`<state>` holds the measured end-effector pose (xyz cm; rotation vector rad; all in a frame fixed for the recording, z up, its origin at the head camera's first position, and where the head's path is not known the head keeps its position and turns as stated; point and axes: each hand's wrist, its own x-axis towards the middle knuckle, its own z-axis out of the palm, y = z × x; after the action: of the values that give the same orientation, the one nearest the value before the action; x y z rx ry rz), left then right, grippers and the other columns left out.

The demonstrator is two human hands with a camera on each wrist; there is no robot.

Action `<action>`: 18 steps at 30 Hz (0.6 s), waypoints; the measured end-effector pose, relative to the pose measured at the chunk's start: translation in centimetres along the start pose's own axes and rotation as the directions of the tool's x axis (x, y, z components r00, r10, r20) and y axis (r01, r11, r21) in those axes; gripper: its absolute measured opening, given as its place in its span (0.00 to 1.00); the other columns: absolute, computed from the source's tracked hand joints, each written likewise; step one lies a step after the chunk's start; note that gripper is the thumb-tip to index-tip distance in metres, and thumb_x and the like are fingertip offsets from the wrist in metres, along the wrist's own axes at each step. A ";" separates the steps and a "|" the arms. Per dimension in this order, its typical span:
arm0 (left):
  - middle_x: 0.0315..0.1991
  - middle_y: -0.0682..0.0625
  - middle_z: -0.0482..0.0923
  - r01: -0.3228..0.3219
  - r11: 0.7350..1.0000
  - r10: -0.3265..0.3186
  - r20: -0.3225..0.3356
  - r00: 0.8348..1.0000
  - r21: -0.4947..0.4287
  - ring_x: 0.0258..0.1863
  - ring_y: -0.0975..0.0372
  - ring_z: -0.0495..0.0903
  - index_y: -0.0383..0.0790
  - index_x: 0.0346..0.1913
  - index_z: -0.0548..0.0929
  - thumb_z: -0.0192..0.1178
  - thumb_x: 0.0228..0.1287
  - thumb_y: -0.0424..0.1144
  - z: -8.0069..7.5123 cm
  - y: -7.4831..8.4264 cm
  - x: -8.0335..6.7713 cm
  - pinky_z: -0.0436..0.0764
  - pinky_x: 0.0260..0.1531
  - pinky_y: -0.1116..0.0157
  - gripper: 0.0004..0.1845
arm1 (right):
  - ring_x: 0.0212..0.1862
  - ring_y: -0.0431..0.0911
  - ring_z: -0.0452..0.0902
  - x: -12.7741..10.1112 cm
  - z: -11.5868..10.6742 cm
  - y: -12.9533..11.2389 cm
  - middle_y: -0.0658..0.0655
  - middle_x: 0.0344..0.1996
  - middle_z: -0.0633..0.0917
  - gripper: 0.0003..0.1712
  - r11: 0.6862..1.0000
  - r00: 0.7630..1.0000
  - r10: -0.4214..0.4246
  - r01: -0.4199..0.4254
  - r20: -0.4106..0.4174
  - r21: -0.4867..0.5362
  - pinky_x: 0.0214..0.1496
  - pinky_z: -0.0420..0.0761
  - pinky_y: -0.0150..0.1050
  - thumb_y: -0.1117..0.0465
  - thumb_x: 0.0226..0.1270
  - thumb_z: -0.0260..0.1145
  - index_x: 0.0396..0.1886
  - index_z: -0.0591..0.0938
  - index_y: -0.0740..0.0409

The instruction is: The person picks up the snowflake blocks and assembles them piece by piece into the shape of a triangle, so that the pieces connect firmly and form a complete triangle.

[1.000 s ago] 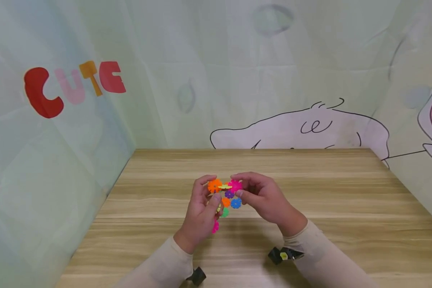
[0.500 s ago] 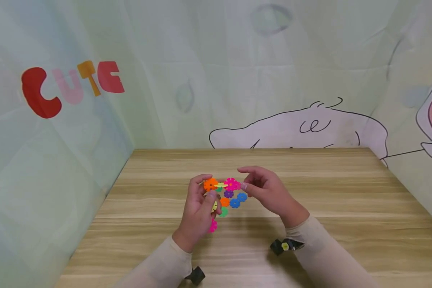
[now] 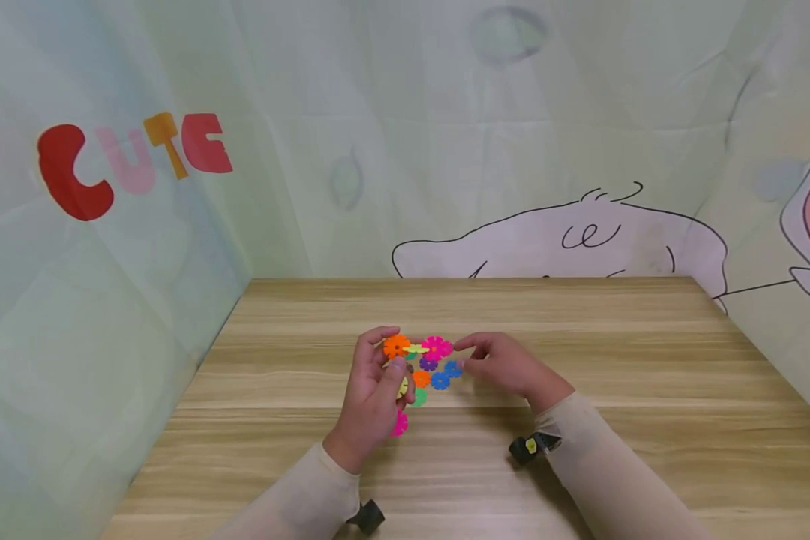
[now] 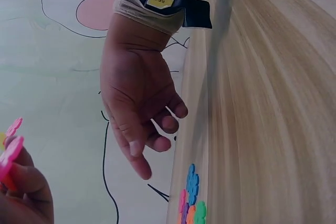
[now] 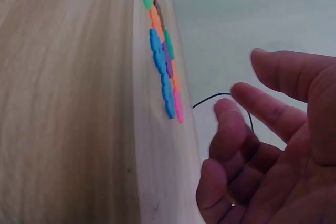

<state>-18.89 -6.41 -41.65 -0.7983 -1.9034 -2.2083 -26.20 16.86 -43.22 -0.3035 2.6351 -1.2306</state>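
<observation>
In the head view my left hand grips a joined piece of notched plastic flower discs, raised above the table. An orange disc is at its left end, a yellow disc stands edge-on in the middle, and a pink disc forms the right end. My right hand hovers just right of it, index finger extended and nothing in its grasp. Its fingertips come close to two blue discs on the table. The right wrist view shows the right hand's fingers apart and loosely bent.
Loose discs lie on the wooden table beneath the held piece: purple, orange, green and, by the left wrist, pink. A printed cloth backdrop rises behind the table.
My right hand has let go of the pink disc and drawn to the right, then lowered toward the blue discs. The held piece has shifted slightly left with my left hand.
</observation>
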 end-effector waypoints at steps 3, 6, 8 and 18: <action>0.43 0.40 0.69 -0.008 1.000 0.007 0.004 1.000 0.007 0.20 0.52 0.70 0.43 0.66 0.56 0.41 0.77 0.34 0.0 -0.1 0.0 0.72 0.14 0.70 0.19 | 0.32 0.49 0.73 0.1 0.1 0.2 0.54 0.32 0.79 0.17 0.999 0.999 0.014 -0.012 0.050 -0.032 0.30 0.75 0.39 0.56 0.63 0.68 0.52 0.84 0.45; 0.42 0.40 0.69 -0.008 1.000 0.008 0.006 1.000 0.011 0.20 0.53 0.69 0.44 0.65 0.56 0.42 0.77 0.34 0.1 -0.1 0.0 0.72 0.14 0.70 0.18 | 0.32 0.49 0.73 0.2 0.2 0.3 0.54 0.31 0.79 0.18 0.998 0.996 0.017 -0.012 0.088 -0.056 0.30 0.75 0.40 0.56 0.63 0.69 0.54 0.83 0.46; 0.42 0.40 0.69 -0.008 1.000 0.008 0.006 1.000 0.016 0.20 0.53 0.69 0.43 0.65 0.56 0.42 0.77 0.34 0.1 -0.1 0.0 0.72 0.14 0.69 0.18 | 0.33 0.48 0.73 0.2 0.3 0.5 0.54 0.33 0.79 0.19 0.997 0.994 0.024 -0.015 0.111 -0.078 0.32 0.75 0.40 0.55 0.63 0.69 0.54 0.83 0.45; 0.49 0.40 0.70 -0.011 1.000 0.011 0.010 1.000 0.015 0.20 0.52 0.69 0.39 0.66 0.55 0.41 0.77 0.33 0.0 -0.2 0.0 0.74 0.14 0.69 0.19 | 0.36 0.47 0.72 0.3 0.9 0.5 0.53 0.36 0.80 0.25 0.982 0.987 0.008 0.022 0.157 -0.190 0.37 0.74 0.41 0.57 0.62 0.69 0.60 0.79 0.44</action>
<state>-18.93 -6.38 -41.80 -0.8165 -1.9136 -2.1847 -26.29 16.49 -44.20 -0.4238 2.6183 -0.9148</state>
